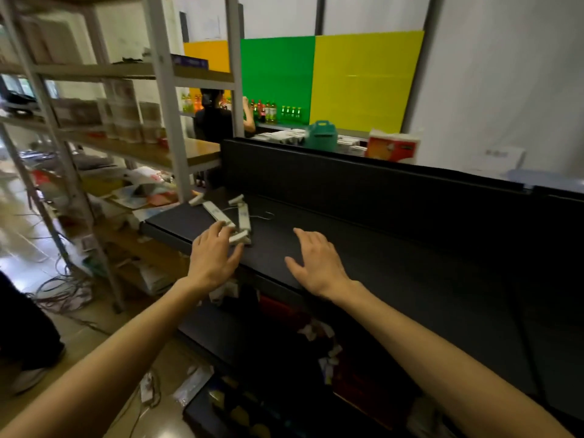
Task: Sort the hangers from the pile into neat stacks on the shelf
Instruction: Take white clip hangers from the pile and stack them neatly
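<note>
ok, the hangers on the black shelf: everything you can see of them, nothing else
The hangers are a small loose cluster, not a neat stack, lying flat near the left end of the black shelf. They look like white plastic clip hangers: straight bars with clips at the ends, crossing at angles, and a thin wire hook pointing right. The left hand lies over the near end, fingers straight and touching a clip. The right hand is apart from them.
</note>
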Available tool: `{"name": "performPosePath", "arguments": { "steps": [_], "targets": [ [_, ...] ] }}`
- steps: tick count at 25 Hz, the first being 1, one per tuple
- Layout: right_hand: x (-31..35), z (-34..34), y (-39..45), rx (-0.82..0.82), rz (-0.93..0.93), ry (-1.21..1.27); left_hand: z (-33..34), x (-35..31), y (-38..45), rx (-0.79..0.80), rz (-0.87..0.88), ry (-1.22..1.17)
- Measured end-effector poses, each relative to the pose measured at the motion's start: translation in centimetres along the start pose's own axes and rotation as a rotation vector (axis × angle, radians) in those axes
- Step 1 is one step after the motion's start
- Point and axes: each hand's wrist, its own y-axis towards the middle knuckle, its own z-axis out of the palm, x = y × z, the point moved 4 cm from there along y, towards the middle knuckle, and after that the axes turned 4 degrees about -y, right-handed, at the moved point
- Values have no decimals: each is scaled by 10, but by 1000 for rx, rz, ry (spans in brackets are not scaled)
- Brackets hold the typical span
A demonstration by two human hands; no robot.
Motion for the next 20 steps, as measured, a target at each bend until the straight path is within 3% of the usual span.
{"name": "performPosePath", "arguments": {
  "steps": [4, 8, 12, 16, 20],
  "targets": [
    [28, 47, 115, 122, 116, 115, -8, 64, 79, 20, 55, 37],
    [33, 93, 200, 327, 299, 179, 8, 114, 165, 222, 110, 119],
    [31, 113, 231, 356, 390, 217, 38, 127, 217, 396, 249, 93],
    [11, 106, 227, 283, 488, 175, 65, 116, 252, 488, 330, -127],
    [-10, 84, 195, 200, 580, -42, 75, 102, 275, 481, 398, -233]
  ]
}}
